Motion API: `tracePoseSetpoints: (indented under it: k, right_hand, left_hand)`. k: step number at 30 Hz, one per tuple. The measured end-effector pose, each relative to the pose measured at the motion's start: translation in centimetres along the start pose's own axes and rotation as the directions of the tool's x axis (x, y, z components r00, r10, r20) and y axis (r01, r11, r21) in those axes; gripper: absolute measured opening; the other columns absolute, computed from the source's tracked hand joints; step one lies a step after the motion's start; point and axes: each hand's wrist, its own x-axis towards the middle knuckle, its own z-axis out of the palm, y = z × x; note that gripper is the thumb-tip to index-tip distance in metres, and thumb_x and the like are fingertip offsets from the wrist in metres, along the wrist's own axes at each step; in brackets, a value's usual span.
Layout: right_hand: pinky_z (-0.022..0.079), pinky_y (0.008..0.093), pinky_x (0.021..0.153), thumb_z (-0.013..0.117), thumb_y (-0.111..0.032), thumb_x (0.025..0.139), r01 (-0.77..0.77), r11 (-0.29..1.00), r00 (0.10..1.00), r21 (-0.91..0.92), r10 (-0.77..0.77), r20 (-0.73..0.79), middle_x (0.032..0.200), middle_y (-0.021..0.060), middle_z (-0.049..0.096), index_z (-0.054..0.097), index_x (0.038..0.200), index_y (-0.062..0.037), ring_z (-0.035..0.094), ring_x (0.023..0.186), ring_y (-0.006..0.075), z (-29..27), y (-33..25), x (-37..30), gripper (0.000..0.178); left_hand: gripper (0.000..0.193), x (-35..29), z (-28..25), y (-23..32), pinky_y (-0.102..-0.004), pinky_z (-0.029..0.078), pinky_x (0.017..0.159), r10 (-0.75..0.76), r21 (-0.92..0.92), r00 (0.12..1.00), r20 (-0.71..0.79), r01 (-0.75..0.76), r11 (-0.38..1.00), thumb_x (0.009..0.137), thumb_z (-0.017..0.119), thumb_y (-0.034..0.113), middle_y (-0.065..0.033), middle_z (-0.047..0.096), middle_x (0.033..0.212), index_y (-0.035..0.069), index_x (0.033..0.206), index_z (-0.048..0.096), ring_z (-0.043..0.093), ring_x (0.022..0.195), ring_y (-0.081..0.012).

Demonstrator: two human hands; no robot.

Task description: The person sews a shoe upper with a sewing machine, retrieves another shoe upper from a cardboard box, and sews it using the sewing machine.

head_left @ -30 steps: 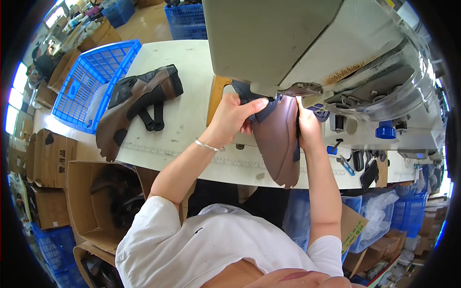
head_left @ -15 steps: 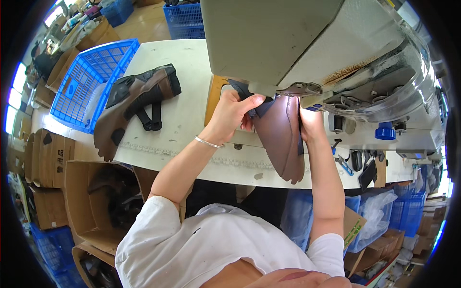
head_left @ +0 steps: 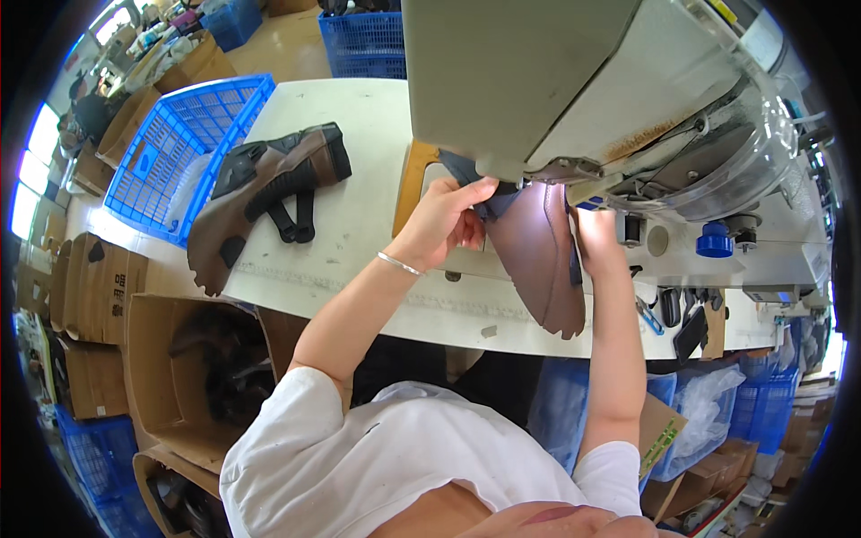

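A brown leather boot upper (head_left: 544, 260) lies under the head of a sewing machine (head_left: 502, 90), its wavy-cut end hanging over the table's near edge. My left hand (head_left: 453, 215) pinches the dark fabric part (head_left: 495, 204) at the upper's left side, thumb on top, close to the needle area. On the opposite side my right hand (head_left: 599, 240) grips the upper's right edge; its fingertips are hidden by the machine. A lamp glow lights the leather between both hands. Another brown and black boot upper (head_left: 269, 184) with black straps rests on the table to the left.
A blue plastic basket (head_left: 166, 157) stands beyond the table's left end. Cardboard boxes (head_left: 148, 359) with dark pieces sit below on the left. Small hand tools (head_left: 647, 316) and a black flat object (head_left: 691, 334) lie on the white table (head_left: 359, 117) at right.
The whole view has shifted slightly right. The boot upper's lower end has swung a little to the right, and my right hand has moved slightly with it. My left hand keeps its pinch.
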Motion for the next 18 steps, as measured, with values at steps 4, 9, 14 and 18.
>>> tracePoseSetpoints:
  k: [4, 9, 14, 18]
  right_hand:
    - [0.041, 0.036, 0.089, 0.068, -0.023, 0.075, 0.558, 0.506, 0.773, -0.658, -0.605, 0.19, 0.111, 0.0158, 0.057, 0.05, 0.119, 0.0017, 0.055, 0.101, 0.0302, 3.7, -2.8, -9.2, 0.054]
    - [0.037, 0.0407, 0.1, 0.061, -0.008, 0.075, 0.394, -0.086, 0.701, -0.915, -0.616, 0.359, 0.131, 0.0185, 0.047, 0.05, 0.126, -0.0043, 0.047, 0.12, 0.0324, 6.0, 0.0, -10.2, 0.052]
    - [0.045, 0.0409, 0.092, 0.051, 0.001, 0.079, 0.448, -0.172, 0.534, -0.877, -0.735, 0.417, 0.119, 0.0135, 0.058, 0.063, 0.11, -0.0054, 0.056, 0.11, 0.0291, 4.7, 0.3, -8.6, 0.033]
    - [0.048, 0.0355, 0.078, 0.054, -0.005, 0.078, 0.471, -0.255, 0.454, -0.845, -0.751, 0.48, 0.115, 0.0143, 0.059, 0.065, 0.107, -0.0061, 0.058, 0.107, 0.0274, 4.1, 0.6, -7.7, 0.031]
  left_hand:
    - [0.022, -0.1, -1.3, 0.4, -0.0232, 0.038, 0.038, -0.005, -0.093, 1.0, -0.023, 0.003, 0.996, 0.088, 0.06, 0.022, -0.0062, 0.061, 0.068, 0.004, 0.076, 0.06, 0.052, 0.043, -0.0123]
    - [0.02, 0.9, -1.5, -0.8, -0.0235, 0.039, 0.043, 0.126, -0.126, 0.992, 0.0, -0.124, 0.984, 0.089, 0.059, 0.022, -0.0043, 0.062, 0.072, 0.005, 0.079, 0.061, 0.052, 0.048, -0.0103]
    - [0.014, 0.6, -1.4, -1.0, -0.0226, 0.042, 0.056, 0.113, -0.098, 0.993, -0.023, -0.115, 0.989, 0.089, 0.054, 0.014, -0.0047, 0.065, 0.081, 0.003, 0.088, 0.063, 0.057, 0.065, -0.0094]
    - [0.015, 0.7, -1.1, -1.1, -0.0248, 0.046, 0.067, 0.147, -0.108, 0.987, -0.065, -0.153, 0.982, 0.088, 0.055, 0.014, -0.0049, 0.066, 0.087, 0.003, 0.092, 0.064, 0.06, 0.075, -0.0107]
